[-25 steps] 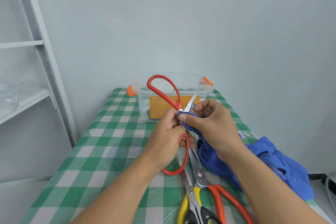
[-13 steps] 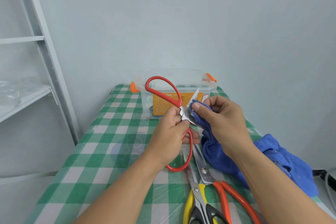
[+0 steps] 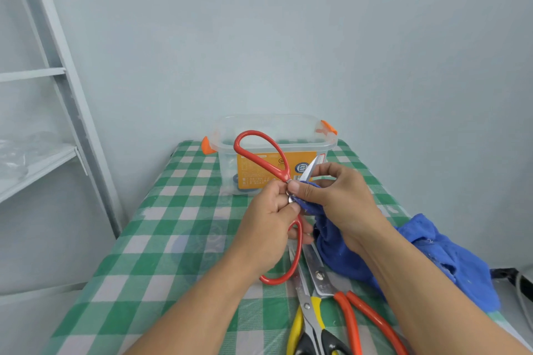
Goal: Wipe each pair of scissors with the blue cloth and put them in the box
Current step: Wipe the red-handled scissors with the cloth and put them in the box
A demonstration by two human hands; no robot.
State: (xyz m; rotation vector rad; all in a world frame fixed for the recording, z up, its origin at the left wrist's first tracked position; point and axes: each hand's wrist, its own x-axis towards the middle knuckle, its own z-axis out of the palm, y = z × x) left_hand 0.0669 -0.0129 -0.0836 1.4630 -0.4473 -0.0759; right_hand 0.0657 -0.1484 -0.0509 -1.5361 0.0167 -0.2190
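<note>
My left hand (image 3: 266, 223) grips the red-handled scissors (image 3: 259, 153) near the pivot, above the table, spread wide with one loop up and one down. My right hand (image 3: 336, 199) pinches a fold of the blue cloth (image 3: 432, 256) round a blade close to the pivot; only the blade tip shows above my fingers. The rest of the cloth trails down onto the table at the right. The clear plastic box (image 3: 277, 127) with orange clips stands at the far end, something blue inside. Yellow-handled scissors (image 3: 307, 314) and orange-handled scissors (image 3: 343, 300) lie at the near edge.
The table wears a green and white checked cloth (image 3: 161, 239). A grey metal shelf frame (image 3: 66, 89) stands at the left. A pale wall is right behind the box. A dark cable lies off the table's right side (image 3: 516, 277).
My right hand has slid the cloth back down the blade from near its tip towards the pivot. The left hand keeps the same grip.
</note>
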